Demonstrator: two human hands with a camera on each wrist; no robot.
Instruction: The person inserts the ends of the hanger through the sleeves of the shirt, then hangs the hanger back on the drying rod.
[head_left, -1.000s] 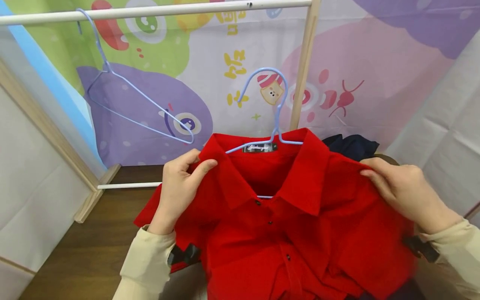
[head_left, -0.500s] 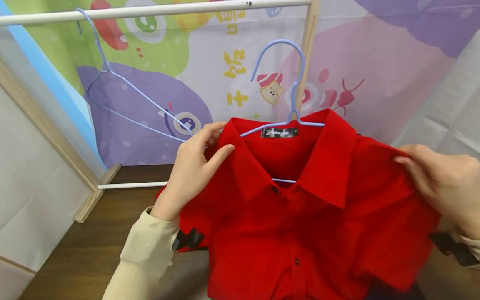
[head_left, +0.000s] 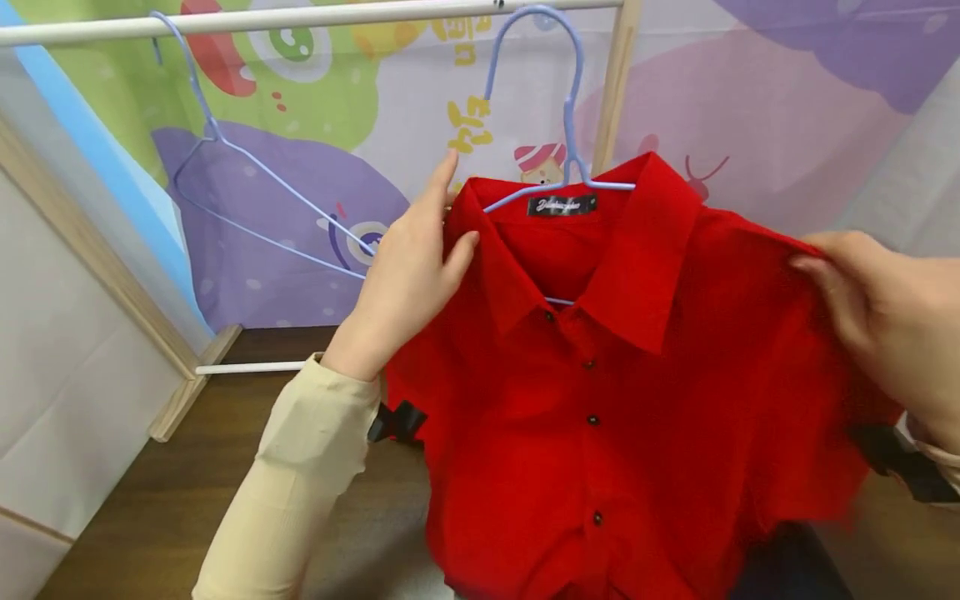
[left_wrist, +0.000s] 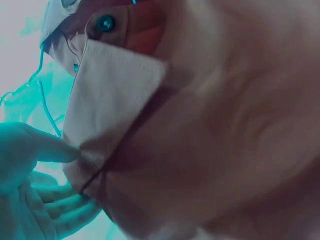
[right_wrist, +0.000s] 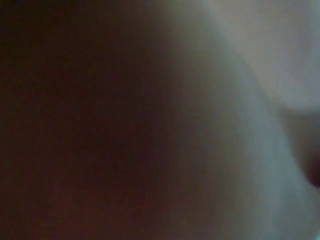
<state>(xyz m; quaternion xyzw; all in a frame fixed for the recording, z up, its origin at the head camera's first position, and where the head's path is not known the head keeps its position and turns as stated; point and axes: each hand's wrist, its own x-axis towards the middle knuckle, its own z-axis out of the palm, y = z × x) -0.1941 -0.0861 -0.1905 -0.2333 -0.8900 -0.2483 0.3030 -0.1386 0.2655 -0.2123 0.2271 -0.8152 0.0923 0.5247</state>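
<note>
Bare hanger (head_left: 197, 86): hooked over the white rail (head_left: 337, 17) at the far left, with no cloth on it, presumably parked there for use.

Left hand (head_left: 408, 258): gripping the side of the collar (head_left: 637, 275), thumb on the front, index reaching up, other fingers behind; I take this as steadying the neck around the wire.

Red shirt (head_left: 525, 417): lifted between the two hands, just below and in front of the rail. Its long axis runs from collar at the top down towards the person, front and button row facing them.

Inner hanger (head_left: 570, 133): lies inside the neckline, neck rising through it. The hook points up, its mouth towards the left; its crown overlaps the rail in my sight, though I can't tell whether they touch.

Right hand (head_left: 900, 308): pinching the opposite shoulder between thumb and fingers, well out from the collar, probably to spread the cloth and share the weight. The right wrist view is too blurred to add more.
</note>
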